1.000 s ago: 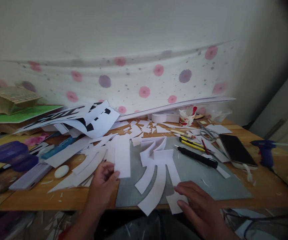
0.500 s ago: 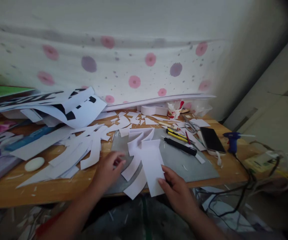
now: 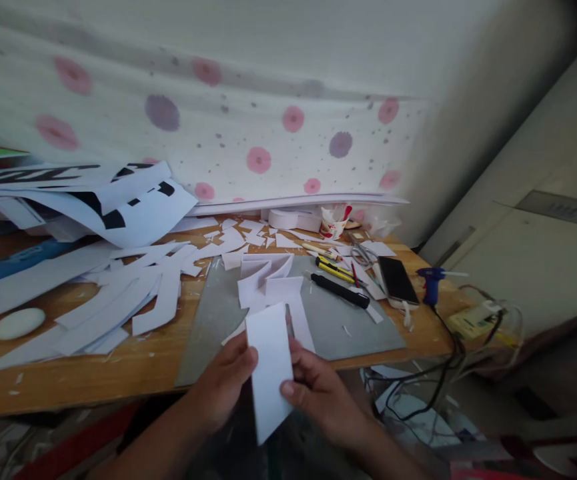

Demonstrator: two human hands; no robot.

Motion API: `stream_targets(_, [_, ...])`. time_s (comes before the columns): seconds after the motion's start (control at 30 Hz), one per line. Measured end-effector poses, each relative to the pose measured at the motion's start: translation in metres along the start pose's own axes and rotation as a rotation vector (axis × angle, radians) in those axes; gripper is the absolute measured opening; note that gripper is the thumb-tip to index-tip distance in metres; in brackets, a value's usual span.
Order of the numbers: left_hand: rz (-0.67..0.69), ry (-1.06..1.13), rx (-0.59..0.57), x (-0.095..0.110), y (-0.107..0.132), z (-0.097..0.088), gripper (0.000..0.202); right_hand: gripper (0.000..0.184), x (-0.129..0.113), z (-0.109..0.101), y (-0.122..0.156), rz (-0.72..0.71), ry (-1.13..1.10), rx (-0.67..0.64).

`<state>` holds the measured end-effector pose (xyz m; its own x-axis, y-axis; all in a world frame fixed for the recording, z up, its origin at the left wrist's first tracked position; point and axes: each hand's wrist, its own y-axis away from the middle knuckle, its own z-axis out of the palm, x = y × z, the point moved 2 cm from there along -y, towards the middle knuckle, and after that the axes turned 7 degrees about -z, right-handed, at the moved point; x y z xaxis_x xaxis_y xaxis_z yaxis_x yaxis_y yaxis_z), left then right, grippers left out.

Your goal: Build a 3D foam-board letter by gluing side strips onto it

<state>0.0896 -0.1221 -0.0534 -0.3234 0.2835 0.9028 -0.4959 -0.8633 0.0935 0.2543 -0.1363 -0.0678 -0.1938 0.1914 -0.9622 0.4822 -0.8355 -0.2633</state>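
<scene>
Wooden table (image 3: 161, 357), white card (image 3: 269, 373) held between hands (image 3: 222, 385) (image 3: 318, 395)

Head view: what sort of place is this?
Likely a small paper-craft workspace: a grey cutting mat, a yellow utility knife and a blue glue gun share a table with cut white paper.

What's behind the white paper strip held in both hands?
Beyond the strip, a folded white paper piece shows on the grey mat. Some of its lower part is covered, so that stays unseen.
</scene>
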Motion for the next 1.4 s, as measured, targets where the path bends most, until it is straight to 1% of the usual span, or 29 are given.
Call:
stream_targets(0.03, [0.011,0.089,0.036,-0.005,0.003,0.003,0.07,0.03,-0.003,-0.008,-0.006,-0.013,0.2,-0.041])
stream_targets(0.07, [0.028,0.151,0.071,-0.008,0.006,0.004,0.069,0.028,-0.008,-0.021,-0.013,-0.021,0.453,-0.052])
stream_targets(0.1, [0.05,0.196,0.083,-0.008,0.008,0.004,0.069,0.024,-0.013,-0.038,-0.022,-0.016,0.773,-0.005])
stream_targets(0.13, [0.066,0.219,0.076,-0.007,0.01,0.004,0.071,0.022,-0.018,-0.059,-0.03,0.025,1.139,0.123])
stream_targets(0.17, [0.078,0.22,0.059,-0.005,0.013,0.003,0.073,0.026,-0.022,-0.079,-0.039,0.056,1.267,0.211])
stream_targets(0.23, [0.088,0.184,0.023,-0.002,0.02,0.002,0.076,0.035,-0.024,-0.113,-0.057,0.101,1.383,0.258])
stream_targets(0.27, [0.1,0.158,0.015,-0.001,0.024,0.002,0.077,0.038,-0.022,-0.126,-0.065,0.137,1.429,0.258])
stream_targets(0.33, [0.136,0.097,0.018,-0.001,0.031,0.001,0.078,0.038,-0.013,-0.141,-0.076,0.216,1.495,0.249])
stream_targets(0.4, [0.176,0.021,0.035,-0.001,0.038,0.001,0.078,0.032,-0.006,-0.145,-0.082,0.285,1.541,0.249])
stream_targets(0.47, [0.208,-0.059,0.053,-0.002,0.044,0.0,0.079,0.026,-0.005,-0.142,-0.081,0.32,1.573,0.278])
stream_targets(0.5, [0.217,-0.096,0.066,-0.001,0.047,-0.001,0.078,0.027,-0.007,-0.14,-0.078,0.322,1.584,0.305])
stream_targets(0.57, [0.228,-0.166,0.091,-0.001,0.052,-0.003,0.077,0.034,-0.015,-0.133,-0.066,0.306,1.601,0.361])
stream_targets(0.6, [0.232,-0.201,0.103,-0.001,0.055,-0.004,0.077,0.038,-0.02,-0.127,-0.058,0.275,1.594,0.383])
stream_targets(0.67, [0.226,-0.264,0.125,-0.001,0.059,-0.006,0.077,0.042,-0.029,-0.112,-0.036,0.132,1.503,0.388])
stream_targets(0.7, [0.211,-0.288,0.126,-0.002,0.06,-0.006,0.077,0.041,-0.033,-0.101,-0.024,-0.001,1.384,0.374])
stream_targets(0.73, [0.189,-0.305,0.127,-0.002,0.061,-0.005,0.077,0.039,-0.037,-0.089,-0.012,-0.13,1.248,0.336])
stream_targets(0.77, [0.163,-0.319,0.128,-0.003,0.062,-0.005,0.078,0.037,-0.04,-0.075,-0.001,-0.228,1.129,0.278])
stream_targets(0.8, [0.139,-0.335,0.127,-0.003,0.062,-0.004,0.079,0.037,-0.042,-0.061,0.01,-0.289,1.039,0.215])
stream_targets(0.83, [0.117,-0.359,0.127,-0.004,0.063,-0.002,0.08,0.036,-0.044,-0.048,0.019,-0.311,0.977,0.152])
stream_targets(0.9, [0.097,-0.416,0.137,-0.005,0.063,0.0,0.082,0.035,-0.048,-0.024,0.03,-0.294,0.891,0.031])
stream_targets(0.97, [0.097,-0.475,0.14,-0.007,0.064,0.002,0.081,0.036,-0.052,-0.005,0.036,-0.277,0.832,-0.084])
stream_targets(1.03, [0.116,-0.521,0.131,-0.008,0.065,0.003,0.076,0.043,-0.056,0.007,0.037,-0.275,0.799,-0.187])
stream_targets(1.1, [0.143,-0.553,0.114,-0.008,0.067,0.005,0.071,0.05,-0.06,0.014,0.036,-0.269,0.8,-0.253])
stream_targets(1.2, [0.183,-0.564,0.113,-0.007,0.069,0.008,0.066,0.057,-0.062,0.018,0.035,-0.267,0.858,-0.277])
stream_targets(1.4, [0.264,-0.624,0.143,-0.004,0.072,0.01,0.063,0.061,-0.059,0.016,0.036,-0.258,0.917,-0.26])
